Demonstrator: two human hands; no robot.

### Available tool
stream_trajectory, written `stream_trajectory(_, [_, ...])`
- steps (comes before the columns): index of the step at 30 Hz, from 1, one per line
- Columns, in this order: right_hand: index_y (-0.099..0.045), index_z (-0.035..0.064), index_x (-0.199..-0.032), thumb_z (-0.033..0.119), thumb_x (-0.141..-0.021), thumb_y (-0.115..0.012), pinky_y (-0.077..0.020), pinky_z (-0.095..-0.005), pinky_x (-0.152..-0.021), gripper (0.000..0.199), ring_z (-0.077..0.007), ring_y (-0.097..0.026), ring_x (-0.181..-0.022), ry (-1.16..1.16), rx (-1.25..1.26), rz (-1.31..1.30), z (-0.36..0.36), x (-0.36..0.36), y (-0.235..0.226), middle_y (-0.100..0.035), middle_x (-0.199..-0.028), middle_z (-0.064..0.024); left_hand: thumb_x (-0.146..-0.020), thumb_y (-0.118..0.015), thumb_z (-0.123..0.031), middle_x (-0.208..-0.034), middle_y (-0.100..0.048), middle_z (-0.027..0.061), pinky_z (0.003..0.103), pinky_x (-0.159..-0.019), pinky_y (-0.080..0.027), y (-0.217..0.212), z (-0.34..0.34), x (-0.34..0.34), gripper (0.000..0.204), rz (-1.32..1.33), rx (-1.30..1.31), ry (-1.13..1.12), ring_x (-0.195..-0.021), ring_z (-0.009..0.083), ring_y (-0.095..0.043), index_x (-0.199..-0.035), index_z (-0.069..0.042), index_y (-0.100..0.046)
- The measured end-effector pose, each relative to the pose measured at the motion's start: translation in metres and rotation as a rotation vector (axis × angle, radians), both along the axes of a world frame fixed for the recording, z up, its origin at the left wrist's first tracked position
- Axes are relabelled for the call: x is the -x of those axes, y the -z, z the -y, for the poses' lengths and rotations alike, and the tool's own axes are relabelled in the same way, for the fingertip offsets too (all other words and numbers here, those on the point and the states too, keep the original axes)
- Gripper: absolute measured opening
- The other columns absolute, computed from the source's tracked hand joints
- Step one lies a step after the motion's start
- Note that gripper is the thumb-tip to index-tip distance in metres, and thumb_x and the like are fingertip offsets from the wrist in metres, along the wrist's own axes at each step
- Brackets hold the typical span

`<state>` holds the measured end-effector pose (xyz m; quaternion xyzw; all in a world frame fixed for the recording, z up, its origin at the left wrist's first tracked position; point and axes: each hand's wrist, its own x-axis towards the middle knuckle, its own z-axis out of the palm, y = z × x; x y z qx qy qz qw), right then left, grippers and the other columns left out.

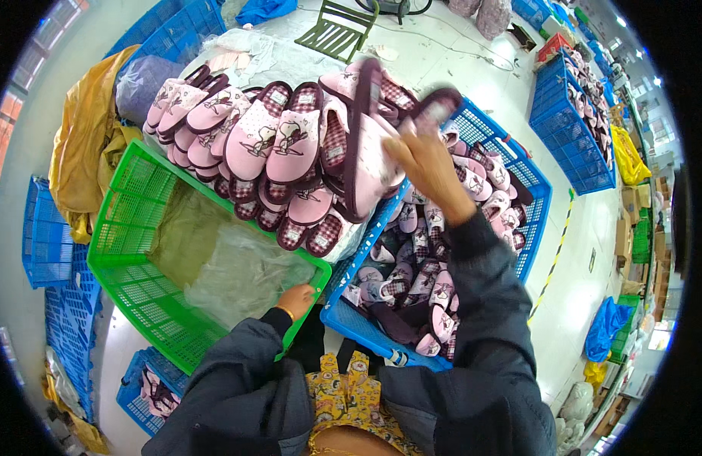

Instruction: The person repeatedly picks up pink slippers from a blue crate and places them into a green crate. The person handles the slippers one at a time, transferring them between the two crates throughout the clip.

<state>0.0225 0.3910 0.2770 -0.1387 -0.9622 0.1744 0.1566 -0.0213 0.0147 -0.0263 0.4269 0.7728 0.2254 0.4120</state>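
Over the stacked pink slippers, my right hand (429, 172) is closed round a pink slipper (375, 161) with a dark plum sole, held on edge; another sole beside it is blurred by motion. My fingers partly hide where they grip. Rows of pink slippers (248, 143) with checked linings and a cartoon print lie piled just left of it. Below my right forearm, a blue crate (539, 220) holds many loose slippers. My left hand (296, 300) is closed on the near right rim of a green crate (207, 346), which has clear plastic sheeting (248, 277) inside.
Another blue crate (567, 144) heaped with slippers stands at the far right. A folding chair (337, 30) is beyond the pile. Yellow cloth (89, 137) hangs at the left, and a small blue crate (134, 395) sits at lower left. Yellow-black tape (552, 262) marks the floor.
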Motion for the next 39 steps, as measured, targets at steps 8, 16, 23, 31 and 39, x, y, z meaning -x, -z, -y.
stream_trajectory(8, [-0.067,0.0160,-0.102,0.051,-0.091,-0.042,-0.0433,-0.0479,-0.079,0.045,-0.0320,-0.064,-0.084,0.041,-0.396,0.321,-0.039,0.164,0.043,-0.068,-0.089,-0.0094,-0.081,-0.061,-0.025,-0.100,-0.063,0.0136,0.039,-0.079,-0.048,0.010,0.081,0.014,0.031,0.089,0.165,-0.153,-0.091,0.0287,-0.061,-0.102,-0.003,-0.062])
stream_trajectory(16, [-0.064,0.0111,-0.100,0.058,-0.086,-0.050,-0.0411,-0.0484,-0.081,0.051,-0.0333,-0.057,-0.091,0.193,-0.251,-0.286,-0.056,0.193,0.087,-0.062,-0.096,-0.0101,-0.082,-0.056,-0.024,-0.104,-0.063,0.0171,0.045,-0.082,-0.047,0.003,0.069,0.001,0.028,0.147,0.133,-0.108,-0.098,0.0349,-0.058,-0.102,-0.005,-0.062])
stream_trajectory(23, [-0.062,0.0069,-0.095,0.027,-0.088,-0.060,-0.0427,-0.0387,-0.075,0.022,-0.0295,-0.056,-0.085,0.395,0.012,-0.649,0.002,0.012,0.118,-0.061,-0.087,-0.0105,-0.088,-0.053,-0.018,-0.096,-0.063,0.0175,0.043,-0.077,-0.047,0.002,0.009,-0.011,0.020,-0.037,-0.102,-0.080,-0.090,0.0368,-0.059,-0.102,-0.006,-0.060])
stream_trajectory(31, [-0.065,0.0055,-0.089,0.023,-0.084,-0.061,-0.0500,-0.0416,-0.071,0.019,-0.0356,-0.064,-0.081,1.029,0.725,0.096,0.148,-0.266,0.407,-0.067,-0.085,-0.0166,-0.078,-0.058,-0.009,-0.114,-0.059,0.0100,0.045,-0.098,-0.038,0.030,-0.112,-0.065,0.020,-0.389,-0.517,0.297,-0.117,0.0293,-0.050,-0.097,-0.005,-0.062])
stream_trajectory(39, [-0.063,0.0028,-0.099,0.022,-0.078,-0.068,-0.0489,-0.0406,-0.080,0.029,-0.0334,-0.063,-0.091,1.084,0.974,0.322,0.212,-0.321,0.539,-0.066,-0.095,-0.0170,-0.076,-0.060,-0.007,-0.119,-0.058,0.0074,0.044,-0.098,-0.037,0.054,-0.145,-0.079,0.023,-0.583,-0.443,0.467,-0.128,0.0275,-0.042,-0.099,-0.005,-0.063])
